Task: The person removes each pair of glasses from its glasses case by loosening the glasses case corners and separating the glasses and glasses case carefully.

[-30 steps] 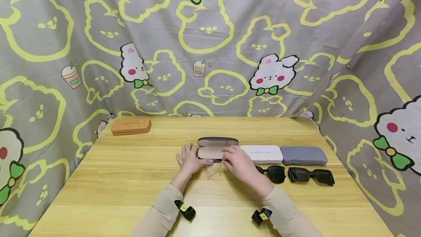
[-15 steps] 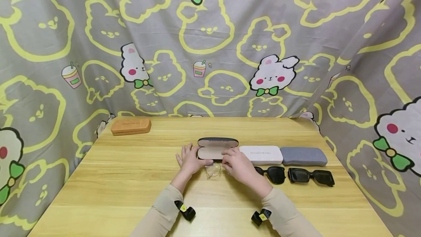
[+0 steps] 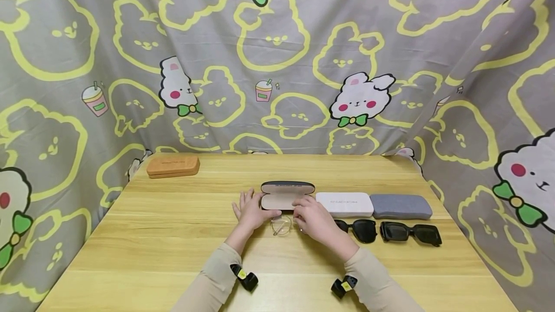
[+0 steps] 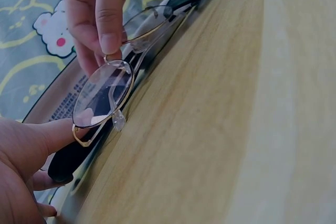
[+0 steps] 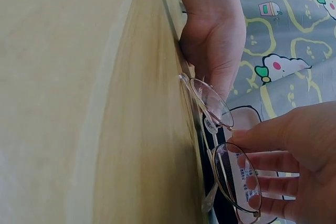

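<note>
Print on white case, open case lining, brown case: too small, unreadable.

Your wooden tabletop carries an orange case far left, an open case at centre, white and grey cases right, two sunglasses nearer.

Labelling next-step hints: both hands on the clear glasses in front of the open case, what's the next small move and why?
Probably lift the clear glasses back into the open case. The left hand and right hand each pinch an end of the frame, it sits just in front of the case, and the case looks empty.
</note>
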A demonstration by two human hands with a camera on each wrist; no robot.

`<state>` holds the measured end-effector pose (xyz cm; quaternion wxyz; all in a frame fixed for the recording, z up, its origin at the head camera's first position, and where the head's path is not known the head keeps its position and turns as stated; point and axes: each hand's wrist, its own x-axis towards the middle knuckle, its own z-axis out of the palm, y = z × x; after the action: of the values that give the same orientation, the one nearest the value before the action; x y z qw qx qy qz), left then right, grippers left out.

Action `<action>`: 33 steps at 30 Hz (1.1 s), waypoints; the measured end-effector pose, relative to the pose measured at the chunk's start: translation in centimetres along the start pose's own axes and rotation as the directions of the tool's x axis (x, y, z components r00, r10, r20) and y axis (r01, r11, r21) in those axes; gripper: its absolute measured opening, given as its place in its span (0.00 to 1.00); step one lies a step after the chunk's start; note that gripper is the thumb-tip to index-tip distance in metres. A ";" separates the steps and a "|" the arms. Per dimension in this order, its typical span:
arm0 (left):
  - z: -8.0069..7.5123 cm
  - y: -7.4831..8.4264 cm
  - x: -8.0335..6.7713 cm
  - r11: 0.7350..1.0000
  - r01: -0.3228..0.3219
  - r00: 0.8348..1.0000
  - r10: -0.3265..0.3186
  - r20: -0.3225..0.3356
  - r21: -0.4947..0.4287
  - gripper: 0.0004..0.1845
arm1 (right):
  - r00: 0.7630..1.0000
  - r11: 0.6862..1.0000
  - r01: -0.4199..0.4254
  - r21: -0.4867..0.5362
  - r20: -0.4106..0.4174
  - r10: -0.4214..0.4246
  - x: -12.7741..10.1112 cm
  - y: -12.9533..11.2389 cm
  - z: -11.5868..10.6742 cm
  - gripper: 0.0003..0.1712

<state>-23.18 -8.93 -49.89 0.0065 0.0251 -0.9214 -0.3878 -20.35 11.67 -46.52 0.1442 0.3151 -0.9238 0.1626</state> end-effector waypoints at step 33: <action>0.0 0.1 0.0 0.999 0.016 1.000 -0.016 0.010 0.029 0.44 | 0.997 0.997 -0.068 -0.025 0.035 0.068 -0.2 0.4 0.4 0.04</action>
<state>-23.21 -8.83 -49.86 -0.0016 0.0307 -0.9267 -0.3746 -20.51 11.89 -46.98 0.1256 0.2846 -0.9383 0.1507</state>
